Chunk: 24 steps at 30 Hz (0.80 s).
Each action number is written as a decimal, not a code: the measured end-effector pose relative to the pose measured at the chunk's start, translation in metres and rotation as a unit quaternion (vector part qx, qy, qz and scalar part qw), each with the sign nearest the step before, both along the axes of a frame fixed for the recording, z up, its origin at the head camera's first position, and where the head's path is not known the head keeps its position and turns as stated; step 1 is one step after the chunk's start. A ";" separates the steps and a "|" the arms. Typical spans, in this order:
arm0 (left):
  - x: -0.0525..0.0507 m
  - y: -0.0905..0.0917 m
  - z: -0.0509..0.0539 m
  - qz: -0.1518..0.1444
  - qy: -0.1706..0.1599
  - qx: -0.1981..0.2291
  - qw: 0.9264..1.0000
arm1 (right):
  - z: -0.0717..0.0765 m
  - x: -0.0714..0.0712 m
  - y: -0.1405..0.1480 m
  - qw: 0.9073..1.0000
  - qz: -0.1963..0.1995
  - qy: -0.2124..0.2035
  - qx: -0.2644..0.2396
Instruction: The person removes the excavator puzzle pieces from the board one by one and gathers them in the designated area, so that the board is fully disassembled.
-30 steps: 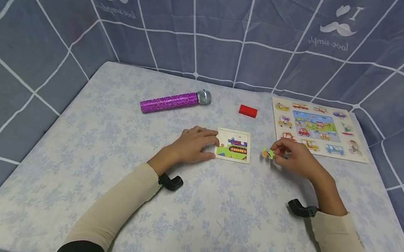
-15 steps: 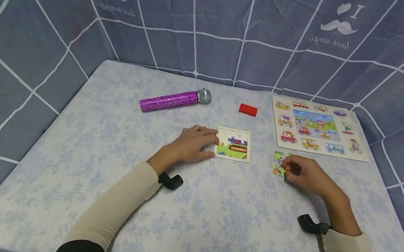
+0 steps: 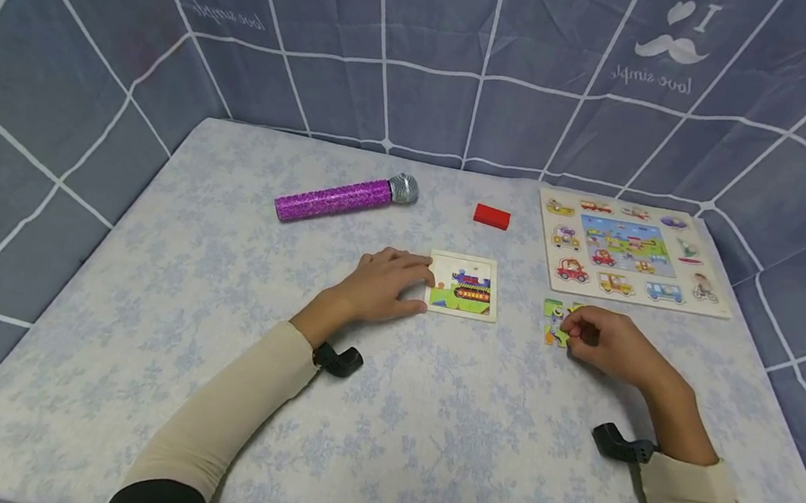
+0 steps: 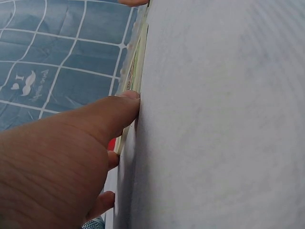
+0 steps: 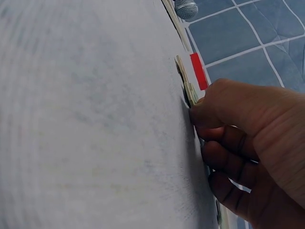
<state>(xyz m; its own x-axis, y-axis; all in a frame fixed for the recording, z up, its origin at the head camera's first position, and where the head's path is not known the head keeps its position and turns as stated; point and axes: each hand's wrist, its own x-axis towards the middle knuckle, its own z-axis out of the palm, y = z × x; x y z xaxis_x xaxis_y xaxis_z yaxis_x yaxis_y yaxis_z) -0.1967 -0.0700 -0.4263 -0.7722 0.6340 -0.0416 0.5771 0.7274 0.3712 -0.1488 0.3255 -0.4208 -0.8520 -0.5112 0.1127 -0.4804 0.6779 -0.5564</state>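
Observation:
A small square picture puzzle [image 3: 472, 288] with a pale frame lies flat on the table, showing a tracked vehicle. My left hand [image 3: 387, 286] rests at its left side, fingertips on the frame edge; the left wrist view shows the thumb [image 4: 121, 112] against that edge. To the right, small green puzzle pieces [image 3: 553, 309] lie together. My right hand [image 3: 611, 342] pinches a piece there between thumb and index finger, hiding part of the group. In the right wrist view, the thumb [image 5: 202, 114] is at the end of a thin piece [image 5: 190, 93], the other fingers curled.
A purple glitter microphone [image 3: 337, 200] lies at the back left, and a red block [image 3: 492, 216] stands behind the puzzle. A larger vehicle puzzle board [image 3: 558, 282] is at the back right. Patterned grey-blue cloth [image 3: 428, 112] hangs behind the table.
My right hand has moved right and slightly nearer me, bringing its piece from beside the square puzzle to the small pieces. The left hand has stayed at the frame.

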 end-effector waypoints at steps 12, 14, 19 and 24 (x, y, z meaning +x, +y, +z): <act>-0.001 0.000 0.000 0.002 -0.001 -0.003 1.000 | -0.002 0.001 0.000 1.000 -0.006 -0.008 -0.003; -0.001 0.001 0.000 0.004 -0.003 -0.005 1.000 | -0.001 0.001 0.000 1.000 -0.007 -0.010 -0.005; 0.000 0.001 0.001 0.005 -0.006 -0.009 1.000 | -0.003 0.001 0.001 1.000 -0.011 -0.018 -0.007; 0.000 0.000 0.001 0.001 -0.005 0.000 1.000 | -0.003 0.001 0.002 1.000 -0.008 -0.021 -0.011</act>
